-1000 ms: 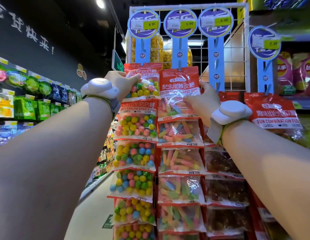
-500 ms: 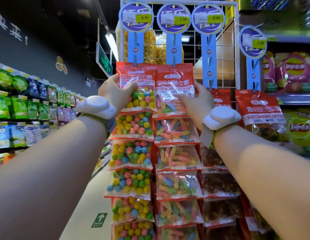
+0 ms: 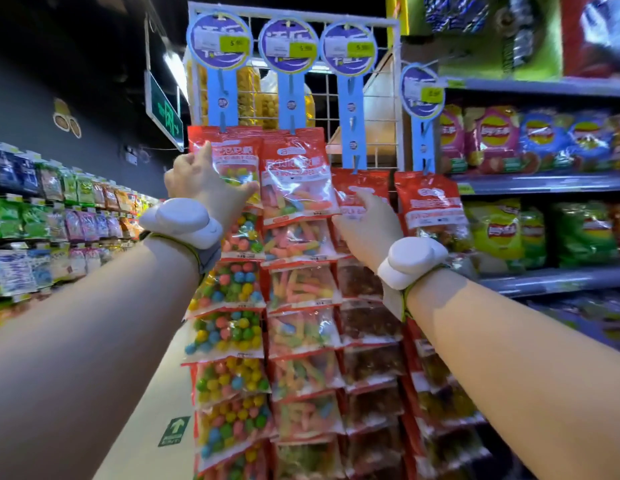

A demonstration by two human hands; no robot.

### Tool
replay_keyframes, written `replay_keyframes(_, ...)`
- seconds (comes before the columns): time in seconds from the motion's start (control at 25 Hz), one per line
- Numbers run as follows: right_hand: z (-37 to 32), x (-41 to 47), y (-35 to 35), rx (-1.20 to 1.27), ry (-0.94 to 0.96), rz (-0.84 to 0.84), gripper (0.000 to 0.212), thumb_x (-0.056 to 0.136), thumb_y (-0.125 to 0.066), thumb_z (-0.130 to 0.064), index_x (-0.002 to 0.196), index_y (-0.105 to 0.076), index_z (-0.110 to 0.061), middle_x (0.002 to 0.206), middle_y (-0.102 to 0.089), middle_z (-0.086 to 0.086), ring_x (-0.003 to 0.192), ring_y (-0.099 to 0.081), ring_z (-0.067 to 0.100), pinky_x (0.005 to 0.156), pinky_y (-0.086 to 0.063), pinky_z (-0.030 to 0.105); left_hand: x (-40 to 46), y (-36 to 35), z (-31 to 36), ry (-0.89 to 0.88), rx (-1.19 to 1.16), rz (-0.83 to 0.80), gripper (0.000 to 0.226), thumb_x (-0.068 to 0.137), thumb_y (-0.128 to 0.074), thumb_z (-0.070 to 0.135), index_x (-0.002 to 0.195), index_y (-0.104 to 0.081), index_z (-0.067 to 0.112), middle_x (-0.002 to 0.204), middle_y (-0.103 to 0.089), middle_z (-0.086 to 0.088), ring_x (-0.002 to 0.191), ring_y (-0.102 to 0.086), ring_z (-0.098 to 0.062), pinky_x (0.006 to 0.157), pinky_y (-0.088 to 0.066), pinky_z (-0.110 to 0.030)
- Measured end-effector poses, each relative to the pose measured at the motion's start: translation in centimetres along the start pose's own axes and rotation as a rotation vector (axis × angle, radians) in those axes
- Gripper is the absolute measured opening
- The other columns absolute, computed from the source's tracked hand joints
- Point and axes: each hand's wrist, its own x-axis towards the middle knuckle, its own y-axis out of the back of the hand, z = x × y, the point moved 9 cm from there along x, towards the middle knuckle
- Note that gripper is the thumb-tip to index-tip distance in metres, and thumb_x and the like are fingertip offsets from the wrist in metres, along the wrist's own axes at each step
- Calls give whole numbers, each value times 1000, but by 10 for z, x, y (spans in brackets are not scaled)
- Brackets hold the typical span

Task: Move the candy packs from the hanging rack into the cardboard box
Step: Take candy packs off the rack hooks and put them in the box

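Head view: a white wire rack (image 3: 393,98) stands in the upper middle of the frame, with four blue strips (image 3: 227,98) hanging from round price tags (image 3: 218,41). Columns of candy packs hang down the strips, each pack upright with its long axis vertical, red header at the top and clear window below, faces turned toward the camera.

The left hand (image 3: 201,183) is raised at centre left, on the top gumball pack (image 3: 237,161) of the leftmost column. Its forefinger lies up along the pack's left edge and its thumb reaches across the lower front, so it pinches that pack. The pack still hangs from its strip, tilted slightly.

The right hand (image 3: 365,226) is at centre, reaching to the top dark-candy pack (image 3: 360,194) of the third column. Fingers lie against the red header; whether they grip it or only touch it I cannot tell.

Between the hands hangs the worm-gum pack (image 3: 296,178), upright and touched by neither. A fourth pack (image 3: 428,204) hangs just right of the right hand.

Both wrists carry white bands (image 3: 183,220). Shelves of chip bags (image 3: 502,140) fill the right of the frame, and more shelves (image 3: 41,216) run along the left. No cardboard box shows
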Motion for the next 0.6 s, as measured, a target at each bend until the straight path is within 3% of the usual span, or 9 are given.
replay_keyframes(0.24, 65, -63, 94, -173, -86, -102, 64, 88, -58, -40, 143, -33, -19, 141, -45, 6, 123, -51, 28, 98, -46, 38, -134, -18, 91, -93, -43, -120, 84, 78, -68, 54, 147, -38, 17, 138, -50, -15, 128, -43, -35, 107, -32, -40)
replay_keyframes(0.48, 167, -150, 206, -402, -206, -214, 71, 88, -60, -42, 146, -30, -13, 147, -35, 9, 132, -40, 27, 104, -39, 37, -301, -92, 169, -68, -102, -479, 83, 86, -61, 52, 152, -24, 18, 150, -39, -13, 136, -36, -35, 110, -31, -40)
replay_keyframes(0.6, 223, -191, 254, -468, -328, -222, 71, 87, -62, -40, 145, -32, -12, 146, -37, 10, 132, -40, 28, 106, -40, 37, -371, -117, 206, -77, -153, -587, 81, 85, -64, 47, 151, -30, 13, 145, -43, -15, 133, -40, -35, 109, -31, -38)
